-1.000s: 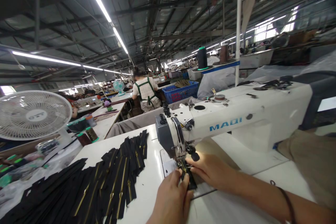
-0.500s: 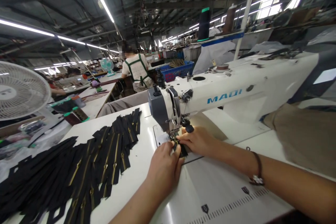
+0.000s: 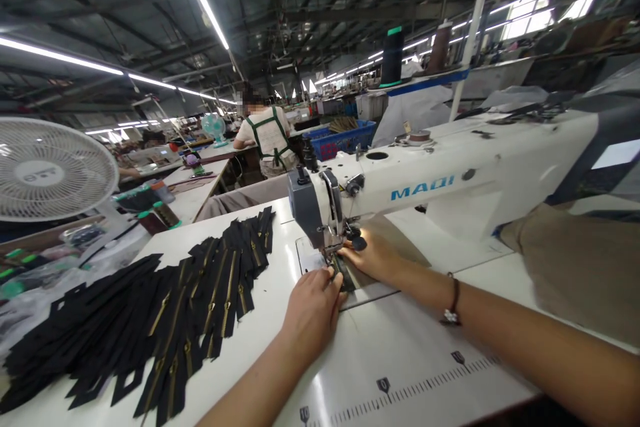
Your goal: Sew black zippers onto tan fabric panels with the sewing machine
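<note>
A short black zipper (image 3: pixel 346 280) with metal teeth lies under the needle and presser foot of a white sewing machine (image 3: pixel 480 167). My left hand (image 3: pixel 311 300) holds its near left side, thumb and fingers closed at the edge just in front of the foot. My right hand (image 3: pixel 374 257) reaches in from the right below the machine head, with its fingertips closed at the zipper's far right side beside the needle. Those fingertips are partly hidden by the machine's foot parts. To the left, a pile of black zippers (image 3: pixel 220 287) with gold teeth and pulls spreads over the white table.
A white fan (image 3: pixel 45 173) stands at the left near thread spools (image 3: pixel 163 213). Brown fabric (image 3: pixel 575 267) lies on the right. A ruler scale (image 3: pixel 400 393) runs along the table's front edge. Another person (image 3: pixel 267 133) works farther back, beside a blue crate (image 3: pixel 345 137).
My right hand has shifted slightly back around the needle, and its wrist has moved left. My left hand stays by the zipper in nearly the same place. The camera view has turned slightly left.
</note>
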